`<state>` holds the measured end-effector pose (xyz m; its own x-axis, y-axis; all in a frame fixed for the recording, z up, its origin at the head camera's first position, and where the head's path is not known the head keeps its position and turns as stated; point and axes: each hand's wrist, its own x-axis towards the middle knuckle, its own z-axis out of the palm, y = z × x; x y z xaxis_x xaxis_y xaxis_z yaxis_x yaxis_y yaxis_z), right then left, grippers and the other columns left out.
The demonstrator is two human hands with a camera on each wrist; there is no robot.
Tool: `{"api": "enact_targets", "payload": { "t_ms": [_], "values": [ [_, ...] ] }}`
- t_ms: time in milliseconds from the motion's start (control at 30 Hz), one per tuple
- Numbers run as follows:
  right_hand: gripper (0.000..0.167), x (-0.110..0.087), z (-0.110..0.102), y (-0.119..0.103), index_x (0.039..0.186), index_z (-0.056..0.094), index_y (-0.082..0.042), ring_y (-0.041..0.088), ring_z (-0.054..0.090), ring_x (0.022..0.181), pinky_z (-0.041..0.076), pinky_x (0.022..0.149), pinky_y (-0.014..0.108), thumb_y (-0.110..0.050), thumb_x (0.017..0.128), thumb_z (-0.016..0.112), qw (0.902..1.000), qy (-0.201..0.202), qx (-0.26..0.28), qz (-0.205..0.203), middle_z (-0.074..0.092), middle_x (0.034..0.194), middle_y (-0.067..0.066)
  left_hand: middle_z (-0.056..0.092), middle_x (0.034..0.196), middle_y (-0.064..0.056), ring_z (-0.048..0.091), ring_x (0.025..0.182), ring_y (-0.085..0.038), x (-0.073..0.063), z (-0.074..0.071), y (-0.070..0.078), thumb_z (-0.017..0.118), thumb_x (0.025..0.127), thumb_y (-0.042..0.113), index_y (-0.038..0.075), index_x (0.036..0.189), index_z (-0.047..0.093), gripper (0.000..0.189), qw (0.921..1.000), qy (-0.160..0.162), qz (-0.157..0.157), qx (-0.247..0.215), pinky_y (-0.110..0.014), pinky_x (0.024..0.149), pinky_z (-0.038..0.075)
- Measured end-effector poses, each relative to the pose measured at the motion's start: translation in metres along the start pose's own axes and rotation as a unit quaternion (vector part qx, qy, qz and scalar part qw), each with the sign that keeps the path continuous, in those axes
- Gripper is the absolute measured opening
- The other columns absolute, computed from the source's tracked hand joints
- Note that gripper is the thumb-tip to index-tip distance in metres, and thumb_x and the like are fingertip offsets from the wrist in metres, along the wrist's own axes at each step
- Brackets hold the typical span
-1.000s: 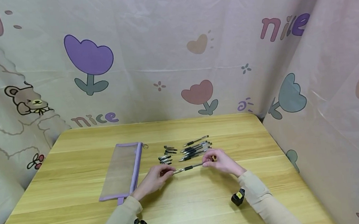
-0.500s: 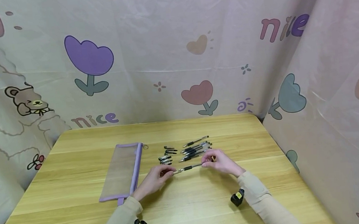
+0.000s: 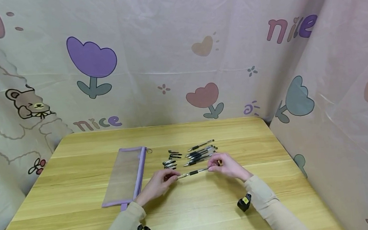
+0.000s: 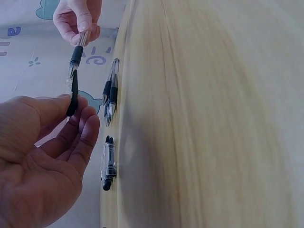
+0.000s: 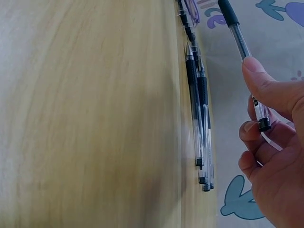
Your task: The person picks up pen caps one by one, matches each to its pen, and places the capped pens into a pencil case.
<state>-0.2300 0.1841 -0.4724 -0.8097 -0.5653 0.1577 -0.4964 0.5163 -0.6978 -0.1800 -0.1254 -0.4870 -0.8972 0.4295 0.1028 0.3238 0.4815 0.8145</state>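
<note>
Between thumb and fingers my left hand [image 3: 158, 183] pinches a clear pen cap with a black clip [image 4: 73, 95]. My right hand [image 3: 227, 166] grips the back end of a gel pen [image 3: 193, 172], a clear barrel with a black rubber grip and black end plug. The pen's tip points left, at the cap's mouth; both are in line, held above the table. Just beyond the hands lie several uncapped gel pens [image 3: 200, 152] in a loose bunch. Left of these, several loose pen caps [image 3: 169, 163] rest in small groups.
A flat mesh zip pouch [image 3: 123, 175] with lilac edging lies left of the caps, its near corner by the left wrist. The wooden table [image 3: 193, 216] ends at a printed curtain [image 3: 150, 34] behind. Black wrist cameras [image 3: 244, 202] hang beneath both sleeves.
</note>
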Motion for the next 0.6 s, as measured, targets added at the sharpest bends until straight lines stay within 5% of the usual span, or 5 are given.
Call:
{"api": "enact_targets", "payload": {
  "t_ms": [600],
  "values": [
    [0.009,0.0057,0.0074,-0.0063,0.094,0.073,-0.009,0.004,0.057,0.083,0.052,0.077,0.021,-0.015,0.088,0.075,0.9998,-0.007,0.016,-0.004,0.07,0.091,0.005,0.074,0.112,-0.009,0.066,0.096,-0.013,0.0021,0.0029,-0.0001,0.059,0.101,0.015,0.007,0.117,0.071,0.022,0.9998,-0.008,0.014,-0.008,-0.02,0.084,0.053]
  ]
}}
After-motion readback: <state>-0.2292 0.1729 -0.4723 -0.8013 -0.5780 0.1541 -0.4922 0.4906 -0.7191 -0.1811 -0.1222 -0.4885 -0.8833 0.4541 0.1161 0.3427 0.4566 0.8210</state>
